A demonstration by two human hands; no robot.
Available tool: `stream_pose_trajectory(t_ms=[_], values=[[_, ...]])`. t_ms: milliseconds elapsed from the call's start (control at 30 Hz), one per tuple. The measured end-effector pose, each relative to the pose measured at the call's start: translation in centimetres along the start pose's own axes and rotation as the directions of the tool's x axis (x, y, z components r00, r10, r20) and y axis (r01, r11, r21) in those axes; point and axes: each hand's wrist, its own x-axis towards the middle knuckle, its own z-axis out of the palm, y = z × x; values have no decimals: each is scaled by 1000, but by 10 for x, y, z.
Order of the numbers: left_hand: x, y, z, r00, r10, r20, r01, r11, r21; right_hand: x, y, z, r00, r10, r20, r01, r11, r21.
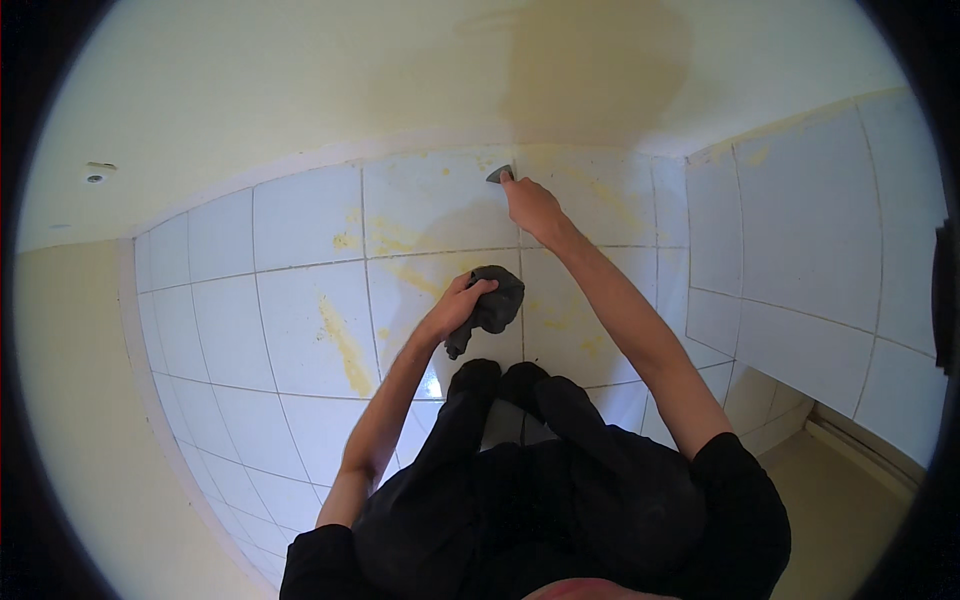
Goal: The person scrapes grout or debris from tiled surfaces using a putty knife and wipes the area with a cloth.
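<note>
"Word on our left hand (457, 304)?"
"It clutches a crumpled dark-grey cloth (501, 300) above the yellow-smeared white tiled floor (310, 230)."
"Our right hand (534, 208)?"
"Well apart, gripping a small grey flat-bladed scraper (497, 175) near the cream wall (300, 80)."

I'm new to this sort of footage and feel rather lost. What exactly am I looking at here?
There is no machine, only a person's bare left hand and right hand. The one picture comes from a wide fisheye camera on their head, looking down, so straight edges bend toward the rim. The left hand holds a crumpled, dark grey cloth-like piece; the right grips a small, grey, flat-bladed tool, partly hidden. Before them is a white tiled surface marked with pale yellow smears. The person's dark-clothed legs show below.
</note>
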Motion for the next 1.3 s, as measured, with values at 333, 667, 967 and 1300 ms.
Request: stream_pose_trajectory(t_ms=[333, 667, 967, 1300], values=[[-5, 7, 3, 1000, 7, -19, -7, 1000, -12, 9, 14, -3, 999, -39, 12, 39, 999, 0], [-3, 3, 1, 1000, 2, -9, -2, 1000, -11, 12, 10, -4, 999, -39, 9, 39, 999, -23], [-8, 10, 4, 1000, 1, -29, -1, 1000, 2, 6, 10, -3, 1000, -2, -5, 2, 999, -33], [-6, 9, 5, 1000, -3, -4, 3, 1000, 4, 5, 8, -5, 1000, -16, 10, 16, 1000, -25]])
